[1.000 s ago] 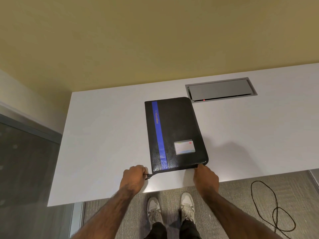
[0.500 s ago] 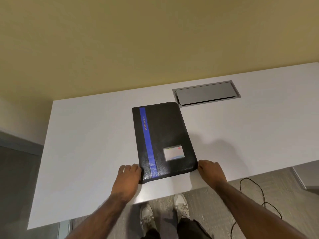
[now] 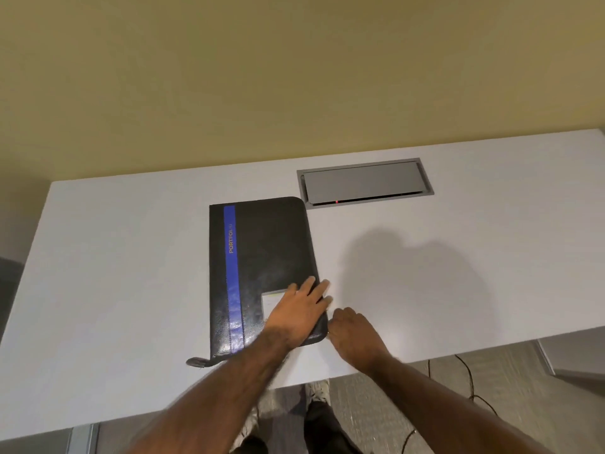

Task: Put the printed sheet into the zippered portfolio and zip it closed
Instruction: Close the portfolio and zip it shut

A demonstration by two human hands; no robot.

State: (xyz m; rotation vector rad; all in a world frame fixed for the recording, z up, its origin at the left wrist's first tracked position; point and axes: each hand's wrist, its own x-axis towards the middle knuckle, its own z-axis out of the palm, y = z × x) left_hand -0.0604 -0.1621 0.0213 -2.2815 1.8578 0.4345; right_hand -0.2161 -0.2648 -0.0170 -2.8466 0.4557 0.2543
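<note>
The black zippered portfolio (image 3: pixel 265 257), with a blue stripe, lies closed on the white table (image 3: pixel 114 273). My left hand (image 3: pixel 299 309) rests flat on its near right corner, fingers spread, covering most of a white label (image 3: pixel 268 301). My right hand (image 3: pixel 355 335) is at the portfolio's near right corner with its fingers curled against the edge; what they pinch is hidden. A black zipper tab (image 3: pixel 196 362) sticks out at the near left corner. No printed sheet is in view.
A grey cable hatch (image 3: pixel 363 183) is set into the table just beyond the portfolio's far right corner. A black cable (image 3: pixel 468 381) lies on the carpet under the table's near right edge. My shoes show below the near edge.
My left hand left the near left corner and crossed onto the portfolio's near right corner. My right hand stayed by that corner. The zipper tab now lies free at the near left.
</note>
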